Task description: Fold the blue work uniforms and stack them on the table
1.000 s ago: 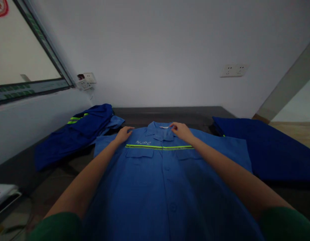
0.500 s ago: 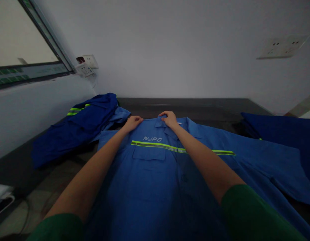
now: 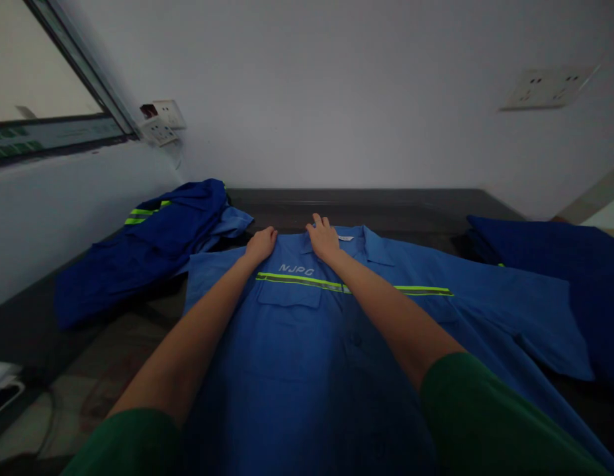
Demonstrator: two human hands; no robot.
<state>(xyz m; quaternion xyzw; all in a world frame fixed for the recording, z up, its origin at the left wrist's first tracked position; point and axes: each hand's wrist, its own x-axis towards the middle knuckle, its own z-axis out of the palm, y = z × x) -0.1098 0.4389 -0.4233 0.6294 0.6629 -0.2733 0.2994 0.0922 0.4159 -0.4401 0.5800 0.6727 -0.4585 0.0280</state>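
Note:
A blue work shirt (image 3: 292, 337) with a yellow-green reflective stripe and the letters NJPC lies spread out, front side up, its collar at the far end. At the shoulder on the left, my left hand (image 3: 261, 245) is closed on the shirt's edge, fingers bent together. Over the left half of the collar rests my right hand (image 3: 325, 238), its fingers stretched out and apart. The right collar flap (image 3: 377, 247) and a white neck label (image 3: 345, 238) show beside it. My right forearm covers part of the stripe and the button front.
Darker blue clothing (image 3: 153, 244) with reflective bands lies heaped at the left. Dark blue folded cloth (image 3: 550, 244) is at the right, by the sleeve. A wall with sockets (image 3: 548, 89) stands behind the dark table (image 3: 356, 205). A white device (image 3: 4, 387) sits at lower left.
My right hand has gone from pinching the collar to lying on it with fingers spread, so the neck label shows more. My left hand stays at the shoulder. The view has shifted slightly.

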